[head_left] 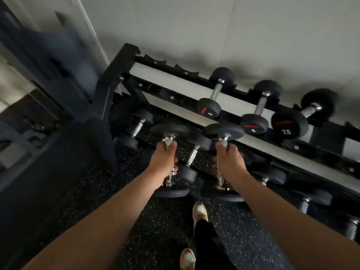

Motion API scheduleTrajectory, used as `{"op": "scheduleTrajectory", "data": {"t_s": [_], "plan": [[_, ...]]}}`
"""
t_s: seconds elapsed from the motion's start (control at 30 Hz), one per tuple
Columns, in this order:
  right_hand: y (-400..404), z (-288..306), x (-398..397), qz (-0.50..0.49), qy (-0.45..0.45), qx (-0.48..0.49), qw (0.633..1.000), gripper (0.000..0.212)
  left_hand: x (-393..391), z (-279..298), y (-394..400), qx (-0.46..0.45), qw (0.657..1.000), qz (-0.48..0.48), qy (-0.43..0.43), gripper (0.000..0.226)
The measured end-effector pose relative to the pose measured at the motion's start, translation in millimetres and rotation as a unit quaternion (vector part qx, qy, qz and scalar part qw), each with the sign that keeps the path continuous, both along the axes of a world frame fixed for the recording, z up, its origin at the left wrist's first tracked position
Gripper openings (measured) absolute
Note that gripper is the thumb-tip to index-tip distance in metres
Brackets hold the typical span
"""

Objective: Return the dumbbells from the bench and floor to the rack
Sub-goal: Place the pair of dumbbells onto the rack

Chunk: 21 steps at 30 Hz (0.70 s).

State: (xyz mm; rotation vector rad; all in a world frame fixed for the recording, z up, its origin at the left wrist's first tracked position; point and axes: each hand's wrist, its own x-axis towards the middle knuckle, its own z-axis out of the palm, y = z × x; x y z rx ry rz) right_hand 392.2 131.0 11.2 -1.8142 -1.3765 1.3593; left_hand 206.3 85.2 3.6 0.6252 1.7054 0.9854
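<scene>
My left hand (pixel 164 162) grips the chrome handle of a black round-headed dumbbell (pixel 169 130), held upright in front of the rack. A matching second dumbbell (pixel 223 131) is gripped the same way in my right hand (pixel 229 162). Both are held out over the speckled floor, just short of the rack's lower shelf. The black two-tier rack (pixel 124 61) runs diagonally from upper left to lower right against the wall. Three dumbbells rest on its top tier (pixel 211 106), one marked 7.5 (pixel 288 125). The top tier's left cradles hold nothing.
More dumbbells lie on the lower shelf (pixel 136 129), some behind my hands. A dark bench or machine frame (pixel 48 94) stands at the left. My feet in light shoes (pixel 199 211) stand on the black speckled rubber floor (pixel 159 227).
</scene>
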Motion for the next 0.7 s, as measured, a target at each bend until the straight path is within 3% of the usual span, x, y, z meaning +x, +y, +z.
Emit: {"op": "scheduleTrajectory", "data": {"t_s": [0.13, 0.37, 0.6, 0.7], "plan": [[51, 0, -48, 0.035, 0.007, -0.004, 0.999, 0.049, -46, 6, 38, -0.006, 0.999, 0.032, 0.004, 0.029], [152, 2, -136, 0.037, 0.059, -0.031, 0.997, 0.033, -127, 9, 139, -0.013, 0.997, 0.067, 0.03, 0.035], [237, 8, -196, 0.045, 0.072, -0.034, 0.996, 0.03, -197, 20, 235, -0.011, 0.998, 0.043, 0.047, 0.024], [262, 11, -216, 0.039, 0.073, -0.025, 0.996, 0.018, -225, 21, 272, -0.015, 0.999, 0.039, 0.03, 0.02]]}}
